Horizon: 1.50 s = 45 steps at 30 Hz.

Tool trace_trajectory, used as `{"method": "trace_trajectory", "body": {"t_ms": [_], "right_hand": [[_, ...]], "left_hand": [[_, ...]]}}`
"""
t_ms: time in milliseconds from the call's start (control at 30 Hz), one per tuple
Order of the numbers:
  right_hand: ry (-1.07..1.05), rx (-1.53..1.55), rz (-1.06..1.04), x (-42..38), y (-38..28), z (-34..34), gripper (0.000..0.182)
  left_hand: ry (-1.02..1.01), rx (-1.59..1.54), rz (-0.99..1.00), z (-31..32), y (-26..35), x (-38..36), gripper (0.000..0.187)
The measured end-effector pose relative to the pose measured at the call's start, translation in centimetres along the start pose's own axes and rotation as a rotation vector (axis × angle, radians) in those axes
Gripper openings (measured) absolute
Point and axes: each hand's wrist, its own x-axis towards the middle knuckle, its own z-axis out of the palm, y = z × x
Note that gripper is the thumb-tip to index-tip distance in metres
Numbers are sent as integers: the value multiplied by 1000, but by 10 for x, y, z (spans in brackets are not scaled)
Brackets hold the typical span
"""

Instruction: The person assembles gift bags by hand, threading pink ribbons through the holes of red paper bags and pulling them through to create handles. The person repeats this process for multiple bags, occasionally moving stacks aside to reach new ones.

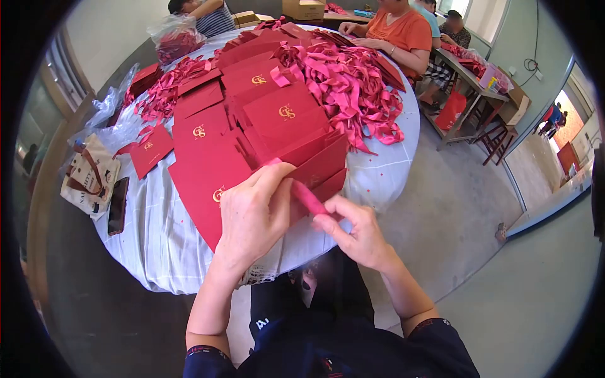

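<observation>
My left hand [253, 215] rests on a red paper bag [208, 173] with a gold logo at the near edge of the round table, its fingers pinching a pink ribbon [307, 196]. My right hand [354, 228] grips the other end of that same ribbon between thumb and fingers, just off the table's edge. More flat red bags [283, 113] lie stacked behind. A big heap of pink ribbons [353, 82] lies at the table's right side.
The table wears a white cloth [151, 233]. A canvas tote [88, 176] and a dark phone [118, 205] sit at its left edge. A person in an orange shirt [400, 34] works at the far side, another in stripes [211, 16] beside them. Benches and tables [479, 88] stand at right.
</observation>
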Motion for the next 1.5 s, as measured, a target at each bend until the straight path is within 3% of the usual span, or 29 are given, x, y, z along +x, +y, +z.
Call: {"method": "trace_trajectory", "body": {"t_ms": [300, 500, 567, 733, 1000, 1167, 1267, 1333, 1367, 1433, 1500], "right_hand": [[-25, 48, 118, -42, 8, -25, 8], [146, 108, 290, -72, 18, -53, 12], [174, 105, 271, -74, 17, -56, 11], [439, 346, 234, -75, 17, -52, 10], [557, 429, 170, -78, 21, -51, 9], [566, 436, 79, -76, 20, -55, 8], [648, 458, -42, -63, 13, -50, 9], [624, 835, -157, -53, 9, -49, 14], [624, 837, -157, -50, 11, -49, 14], [533, 1133, -230, -46, 16, -47, 21], [448, 1131, -201, -38, 10, -44, 20]], "left_hand": [[26, 59, -18, -3, 0, 5, 15], [-4, 293, 49, -10, 5, 15, 19], [-68, 381, 197, -10, 5, 22, 21], [-113, 370, 193, -9, 6, 31, 19], [-209, 473, 182, 9, 10, 50, 15], [-332, 246, 265, 22, 6, 59, 25], [-411, 206, 155, 25, 7, 66, 29], [-428, 162, 85, 25, 9, 67, 28], [-414, 119, 79, 25, 8, 66, 24], [-403, 76, 70, 25, 6, 64, 21], [-377, -31, 83, 25, 5, 62, 16]]}}
